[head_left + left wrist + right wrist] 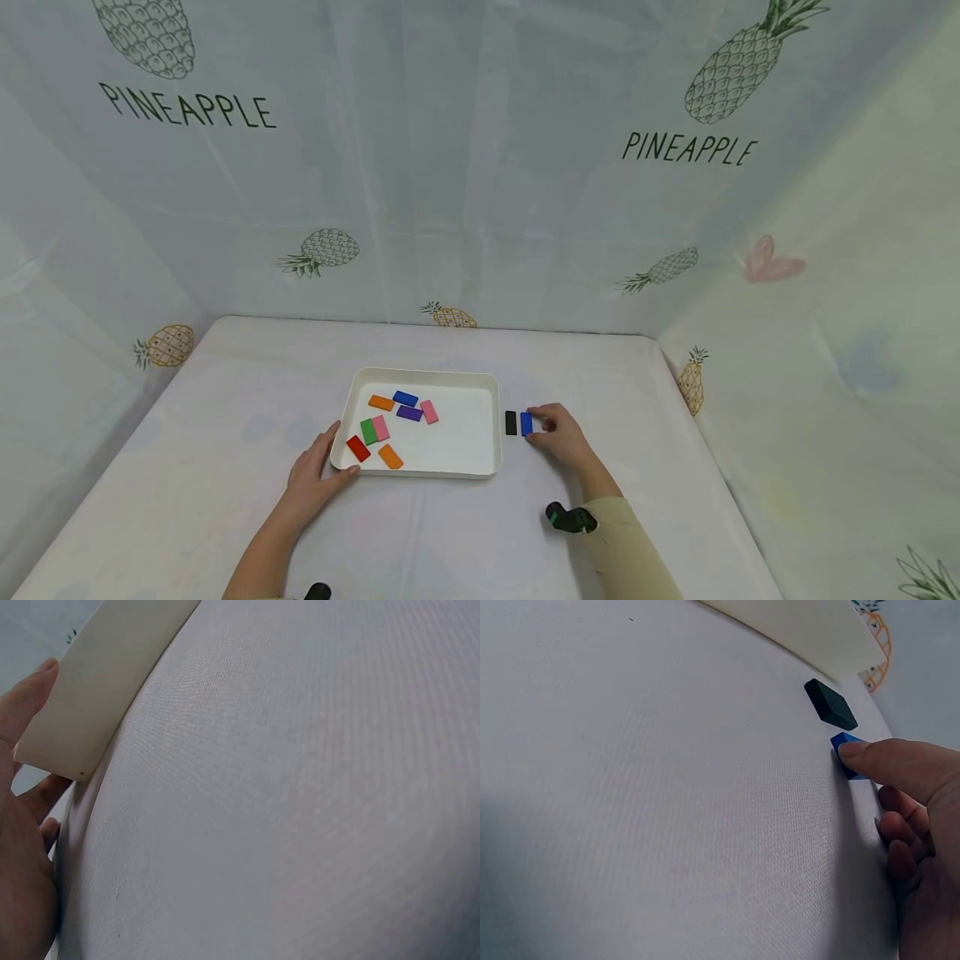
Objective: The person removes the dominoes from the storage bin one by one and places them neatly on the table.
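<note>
A shallow white tray (457, 477) lies on the table with several small coloured blocks inside. My left hand (309, 477) grips its near left corner, thumb along the near wall and fingers along the left side; the left wrist view shows the thumb (34, 694) against the wall. Right of the tray, my right hand (561, 435) pinches a blue rectangular block (527, 424) between thumb and fingers by its short ends. A black block (511, 422) lies between it and the tray. In the right wrist view the thumb covers part of the blue block (842, 740).
Inside the tray, a red block (358, 448), a green block (368, 432), a purple block (409, 412), another blue block (406, 398), and pink and orange ones sit toward the left half. A white cloth covers the table (450, 542); pineapple-printed curtains (480, 167) enclose it.
</note>
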{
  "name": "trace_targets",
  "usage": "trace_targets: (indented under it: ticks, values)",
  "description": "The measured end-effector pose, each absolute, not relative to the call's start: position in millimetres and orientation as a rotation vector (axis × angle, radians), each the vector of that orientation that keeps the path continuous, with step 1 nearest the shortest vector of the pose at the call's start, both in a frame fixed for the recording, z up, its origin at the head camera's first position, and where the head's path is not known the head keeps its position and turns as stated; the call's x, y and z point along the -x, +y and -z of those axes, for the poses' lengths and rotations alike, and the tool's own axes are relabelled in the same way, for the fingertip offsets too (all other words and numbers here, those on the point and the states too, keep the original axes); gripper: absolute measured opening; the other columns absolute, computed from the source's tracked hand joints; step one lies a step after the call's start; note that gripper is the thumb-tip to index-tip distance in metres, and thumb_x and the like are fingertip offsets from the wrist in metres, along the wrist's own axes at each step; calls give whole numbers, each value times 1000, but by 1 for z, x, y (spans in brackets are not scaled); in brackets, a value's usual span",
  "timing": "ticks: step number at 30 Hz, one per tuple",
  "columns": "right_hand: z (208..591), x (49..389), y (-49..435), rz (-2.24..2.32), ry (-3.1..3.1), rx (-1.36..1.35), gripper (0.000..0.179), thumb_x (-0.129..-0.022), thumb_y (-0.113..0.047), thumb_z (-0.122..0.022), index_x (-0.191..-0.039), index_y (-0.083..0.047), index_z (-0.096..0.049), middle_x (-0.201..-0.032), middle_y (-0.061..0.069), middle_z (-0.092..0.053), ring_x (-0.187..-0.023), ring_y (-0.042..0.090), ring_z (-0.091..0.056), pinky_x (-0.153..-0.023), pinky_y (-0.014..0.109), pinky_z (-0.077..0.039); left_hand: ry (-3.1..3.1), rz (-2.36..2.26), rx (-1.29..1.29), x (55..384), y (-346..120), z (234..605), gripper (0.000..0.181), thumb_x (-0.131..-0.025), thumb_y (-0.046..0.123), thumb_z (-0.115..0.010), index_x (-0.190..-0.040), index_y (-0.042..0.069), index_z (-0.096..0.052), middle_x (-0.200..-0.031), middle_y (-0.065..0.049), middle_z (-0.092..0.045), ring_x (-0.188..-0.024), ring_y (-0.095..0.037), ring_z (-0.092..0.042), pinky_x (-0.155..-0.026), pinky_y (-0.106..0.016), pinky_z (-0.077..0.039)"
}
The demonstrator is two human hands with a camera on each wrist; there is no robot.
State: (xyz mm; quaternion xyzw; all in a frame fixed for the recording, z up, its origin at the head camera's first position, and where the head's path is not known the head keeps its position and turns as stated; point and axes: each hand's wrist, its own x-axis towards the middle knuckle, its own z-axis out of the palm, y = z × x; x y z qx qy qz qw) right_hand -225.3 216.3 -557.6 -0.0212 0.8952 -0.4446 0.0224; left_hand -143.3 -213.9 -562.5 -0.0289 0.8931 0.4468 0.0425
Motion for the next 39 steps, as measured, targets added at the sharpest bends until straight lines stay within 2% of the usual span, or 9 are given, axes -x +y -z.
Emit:
trace_targets:
  ticks: [8, 16, 26, 34, 39]
  values:
    - [558, 226, 216, 1383, 2773, 48, 47, -75, -5, -81, -120, -5, -68, -108, 6, -56, -86, 19, -49, -71, 32, -43, 2730, -1357, 102, 142, -212, 560, 94, -83, 39, -75, -156, 16, -20, -157, -22, -23, -143, -45, -11, -108, -71, -11]
    - [557, 225, 217, 1371, 2779, 64, 46, -75, -6, -82, -119, -5, -68, -108, 6, -56, -86, 19, -49, -72, 32, -44, 2747, -1361, 71, 145, -213, 562, 94, -82, 40, -75, -155, 14, -22, -156, -22, -25, -144, -44, -9, -112, -66, -6]
    - [557, 224, 217, 1388, 2767, 82, 51, -73, -5, -83, -121, -6, -67, -105, 6, -56, -85, 19, -49, -72, 32, -43, 2744, -1350, 73, 144, -214, 563, 95, -82, 41, -75, -156, 14, -21, -156, -22, -24, -144, -45, -8, -111, -67, -6]
    - [556, 224, 218, 1366, 2728, 41, 55, -76, -11, -82, -128, -14, -64, -111, 2, -56, -89, 19, -48, -75, 33, -43, 2730, -1368, 50, 144, -215, 562, 92, -85, 40, -73, -156, 13, -20, -156, -23, -24, -145, -44, -5, -112, -65, -3]
    - [550, 223, 216, 1335, 2718, 27, 56, -76, -12, -82, -129, -13, -63, -111, 3, -57, -89, 19, -49, -74, 34, -44, 2725, -1359, 51, 143, -214, 562, 92, -86, 40, -72, -156, 13, -19, -156, -24, -23, -144, -45, -5, -112, -65, -3]
